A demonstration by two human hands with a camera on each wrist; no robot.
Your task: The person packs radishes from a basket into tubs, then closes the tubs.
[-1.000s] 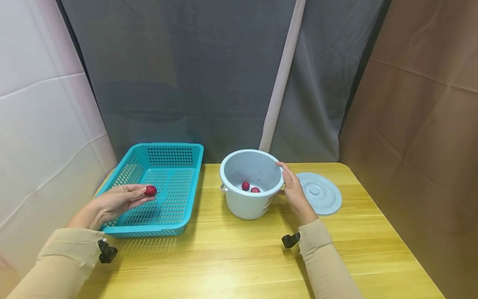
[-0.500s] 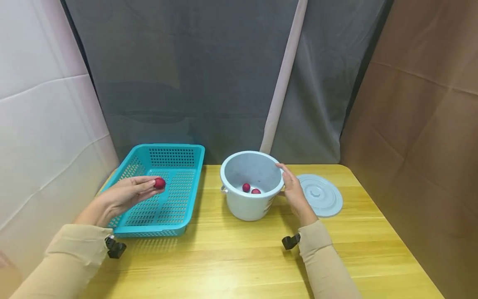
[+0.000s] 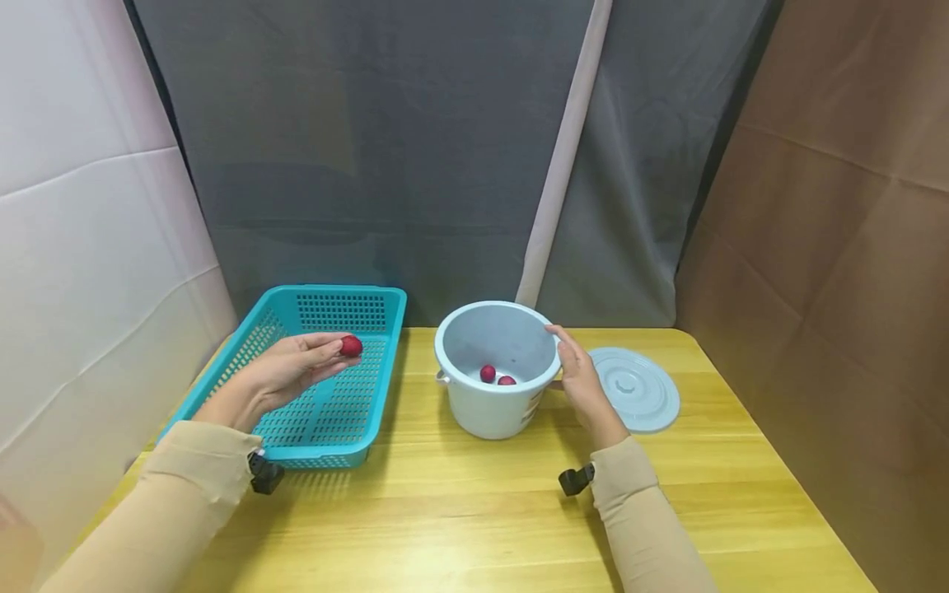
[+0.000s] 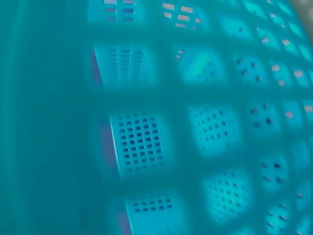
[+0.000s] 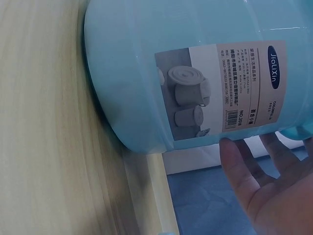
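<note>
Red fruit (image 3: 351,346) sat pinched at the tips of my left hand (image 3: 292,371), thumb and fingers curled round it, held above the teal basket (image 3: 371,412), whose mesh bottom looked bare apart from my hand's shadow. From my left wrist I saw only blurred basket mesh (image 4: 146,147). Across a stretch of yellow table (image 3: 460,511) stood the pale blue bucket (image 3: 482,412) with two red fruits (image 3: 496,376) lying in its bottom. My right hand (image 3: 582,383) rested against the bucket's right side, fingers fairly straight and together, steadying it. Beyond, the lid (image 3: 638,387) lay flat on the table. I judged two moved, one in hand, the lid not yet fitted.
</note>
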